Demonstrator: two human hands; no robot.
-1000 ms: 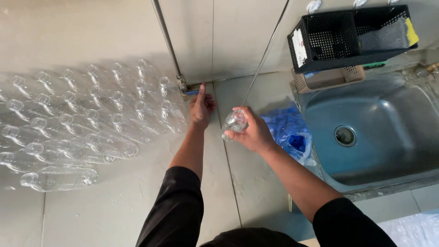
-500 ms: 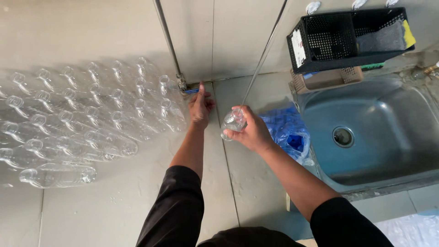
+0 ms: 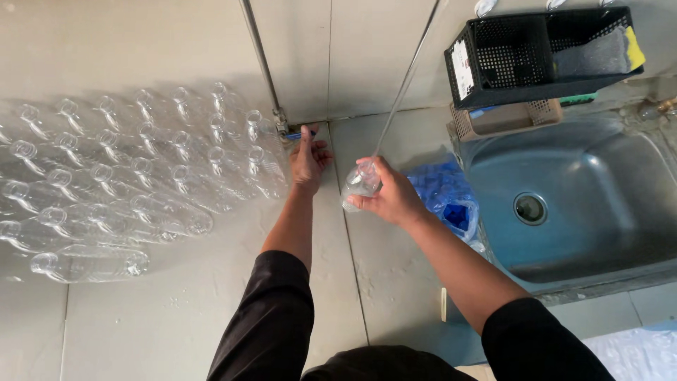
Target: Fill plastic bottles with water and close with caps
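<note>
Lying in rows at the left, clear bottles (image 3: 134, 183) cover the tiled worktop (image 3: 176, 310). The left hand (image 3: 309, 159) pinches a blue tap (image 3: 293, 134); the right hand (image 3: 391, 197) grips a bottle (image 3: 360, 185) beside blue caps (image 3: 448, 201) and the sink (image 3: 585, 212).

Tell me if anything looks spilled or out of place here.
Mostly tidy. Water drops spot the counter below the rows of clear bottles, and one bottle lies apart in front of the stack. The right hand holds a bottle; the left hand is at the valve.
</note>
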